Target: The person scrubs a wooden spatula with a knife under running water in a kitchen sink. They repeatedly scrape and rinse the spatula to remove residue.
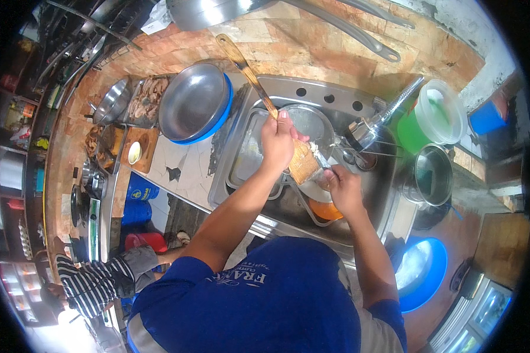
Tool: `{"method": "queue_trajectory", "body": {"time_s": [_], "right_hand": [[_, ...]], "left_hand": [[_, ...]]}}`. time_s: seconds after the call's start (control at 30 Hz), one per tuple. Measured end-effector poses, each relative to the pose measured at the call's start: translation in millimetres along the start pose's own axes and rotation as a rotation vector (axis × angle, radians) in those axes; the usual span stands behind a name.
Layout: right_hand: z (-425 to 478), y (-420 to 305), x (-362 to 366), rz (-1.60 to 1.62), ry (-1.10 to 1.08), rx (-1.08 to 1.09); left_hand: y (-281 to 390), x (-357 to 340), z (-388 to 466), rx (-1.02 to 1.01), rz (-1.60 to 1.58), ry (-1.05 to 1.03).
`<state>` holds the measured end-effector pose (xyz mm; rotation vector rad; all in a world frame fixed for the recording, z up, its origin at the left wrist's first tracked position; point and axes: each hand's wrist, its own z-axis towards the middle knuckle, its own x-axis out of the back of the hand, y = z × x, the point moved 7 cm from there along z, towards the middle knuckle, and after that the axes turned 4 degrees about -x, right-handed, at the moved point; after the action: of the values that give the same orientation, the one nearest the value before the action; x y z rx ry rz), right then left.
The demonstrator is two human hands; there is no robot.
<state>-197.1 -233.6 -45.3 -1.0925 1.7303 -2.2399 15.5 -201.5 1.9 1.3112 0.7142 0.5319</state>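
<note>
My left hand (279, 143) grips a long-handled wooden spatula (303, 164) near its blade, the handle pointing up and away over the sink's rim. In my right hand (343, 187) is a small metal tool (321, 159), maybe a knife, whose end touches the blade's edge beside pale, crumbly residue. Both hands are above a steel sink (380, 185) that holds a rectangular metal tray (251, 145), a round metal pan (309, 119), other metal ware and an orange item (326, 210).
Left of the sink, a wide metal pan (194, 102) lies over a blue basin. A showerlike faucet (363, 134), a tub of green liquid (428, 115) and a steel pot (430, 174) stand at right. Another person in a striped shirt (92, 282) is at lower left.
</note>
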Motion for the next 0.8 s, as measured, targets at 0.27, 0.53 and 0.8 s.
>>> {"method": "queue_trajectory", "body": {"time_s": [0.27,0.53,0.8], "right_hand": [[-5.1,-6.9,-3.6,-0.011,-0.057,-0.026],[-3.6,5.4,-7.2,0.015,-0.072,-0.134],[-10.2,-10.3,-16.0,0.026,-0.088,-0.087]], "left_hand": [[-2.3,0.1,1.4,0.021,-0.032,0.005],[-8.8,1.2,1.5,0.036,-0.029,-0.022],[-10.6,5.1,2.9,0.035,-0.046,-0.013]]}}
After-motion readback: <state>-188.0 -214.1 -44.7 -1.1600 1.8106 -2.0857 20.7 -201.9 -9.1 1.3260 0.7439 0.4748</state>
